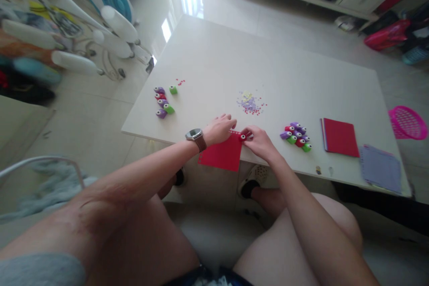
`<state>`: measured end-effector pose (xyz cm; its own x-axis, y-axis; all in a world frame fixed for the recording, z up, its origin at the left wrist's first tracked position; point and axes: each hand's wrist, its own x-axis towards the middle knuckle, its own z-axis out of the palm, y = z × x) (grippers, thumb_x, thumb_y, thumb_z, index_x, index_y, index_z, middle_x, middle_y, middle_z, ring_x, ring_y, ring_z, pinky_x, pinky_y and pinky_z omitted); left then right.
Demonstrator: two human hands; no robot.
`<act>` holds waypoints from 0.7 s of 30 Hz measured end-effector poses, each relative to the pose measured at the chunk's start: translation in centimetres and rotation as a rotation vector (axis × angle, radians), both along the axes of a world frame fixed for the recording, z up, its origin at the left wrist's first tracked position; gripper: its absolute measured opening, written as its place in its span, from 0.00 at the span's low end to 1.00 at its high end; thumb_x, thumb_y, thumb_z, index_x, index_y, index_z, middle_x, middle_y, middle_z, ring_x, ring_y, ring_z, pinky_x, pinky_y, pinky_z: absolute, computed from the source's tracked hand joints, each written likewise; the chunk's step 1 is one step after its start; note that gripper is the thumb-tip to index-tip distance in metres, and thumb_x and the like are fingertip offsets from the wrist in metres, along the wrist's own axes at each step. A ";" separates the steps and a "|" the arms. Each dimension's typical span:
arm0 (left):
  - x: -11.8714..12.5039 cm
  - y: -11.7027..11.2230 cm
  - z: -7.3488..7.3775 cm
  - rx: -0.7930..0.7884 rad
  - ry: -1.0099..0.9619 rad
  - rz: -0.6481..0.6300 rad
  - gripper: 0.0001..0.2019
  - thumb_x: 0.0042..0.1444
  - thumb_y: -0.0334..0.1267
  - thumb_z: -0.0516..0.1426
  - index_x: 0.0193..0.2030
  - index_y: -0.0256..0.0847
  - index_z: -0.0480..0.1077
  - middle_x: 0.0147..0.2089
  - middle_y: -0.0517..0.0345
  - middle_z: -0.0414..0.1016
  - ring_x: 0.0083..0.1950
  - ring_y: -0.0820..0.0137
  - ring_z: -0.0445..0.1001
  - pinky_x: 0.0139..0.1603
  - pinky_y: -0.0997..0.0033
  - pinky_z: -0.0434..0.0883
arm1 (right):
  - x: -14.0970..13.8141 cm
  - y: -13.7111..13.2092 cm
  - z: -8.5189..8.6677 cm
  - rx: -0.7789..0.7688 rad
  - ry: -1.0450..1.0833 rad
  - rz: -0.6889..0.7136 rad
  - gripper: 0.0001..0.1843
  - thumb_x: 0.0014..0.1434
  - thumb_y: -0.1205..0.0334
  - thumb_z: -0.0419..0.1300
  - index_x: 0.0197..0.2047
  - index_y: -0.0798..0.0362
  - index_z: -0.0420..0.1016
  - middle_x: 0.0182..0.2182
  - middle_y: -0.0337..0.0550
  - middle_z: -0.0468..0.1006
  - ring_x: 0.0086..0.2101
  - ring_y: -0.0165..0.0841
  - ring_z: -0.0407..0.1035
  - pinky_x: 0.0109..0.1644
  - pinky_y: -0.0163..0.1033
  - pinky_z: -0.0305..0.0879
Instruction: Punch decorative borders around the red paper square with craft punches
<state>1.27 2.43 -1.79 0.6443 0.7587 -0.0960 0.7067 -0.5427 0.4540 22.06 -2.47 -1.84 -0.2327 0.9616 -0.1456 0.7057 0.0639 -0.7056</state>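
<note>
A sheet of red paper (221, 155) lies at the table's near edge, its lower part hanging over. Small punched holes run along its top and left edges. My left hand (219, 128) is on the paper's upper edge, fingers bent down and gripping it. A small red craft punch (243, 137) with a white-ringed button sits at the paper's upper right corner. My right hand (258, 140) is closed around this punch, thumb and fingers on its sides. Just beyond the hands is a pile of purple, yellow and red punched paper bits (250, 105).
More purple, green and red punches stand in a left group (162, 103) and a right group (296, 136). Several red bits (180, 82) lie at far left. A stack of red paper (340, 137) and purple sheets (380, 167) are at right, near a pink basket (408, 123).
</note>
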 end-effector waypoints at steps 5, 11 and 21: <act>0.3 -0.1 -0.2 -0.099 0.026 -0.044 0.12 0.61 0.29 0.51 0.42 0.40 0.75 0.44 0.50 0.80 0.45 0.63 0.77 0.45 0.67 0.70 | 0.3 0.1 0.4 -0.084 0.017 -0.031 0.08 0.51 0.73 0.66 0.34 0.51 0.79 0.37 0.41 0.82 0.37 0.34 0.74 0.43 0.38 0.70; 0.3 -0.1 -0.4 -0.124 0.030 -0.044 0.08 0.61 0.39 0.57 0.42 0.40 0.74 0.44 0.50 0.81 0.44 0.62 0.78 0.42 0.67 0.69 | 0.8 0.4 1.2 -0.269 0.119 -0.173 0.11 0.55 0.55 0.70 0.37 0.53 0.78 0.37 0.45 0.84 0.37 0.36 0.76 0.41 0.39 0.71; 0.3 -0.1 -0.5 -0.125 0.051 -0.052 0.10 0.61 0.41 0.59 0.45 0.39 0.74 0.48 0.48 0.81 0.48 0.60 0.78 0.46 0.66 0.71 | 1.3 0.4 1.0 -0.410 0.202 -0.193 0.15 0.51 0.51 0.72 0.36 0.53 0.80 0.34 0.45 0.84 0.36 0.37 0.75 0.41 0.39 0.69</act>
<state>1.54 2.32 -2.24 0.6743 0.7044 -0.2216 0.7030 -0.5206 0.4845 23.32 -2.12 -0.83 -0.1181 0.8631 -0.4911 0.5241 -0.3659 -0.7691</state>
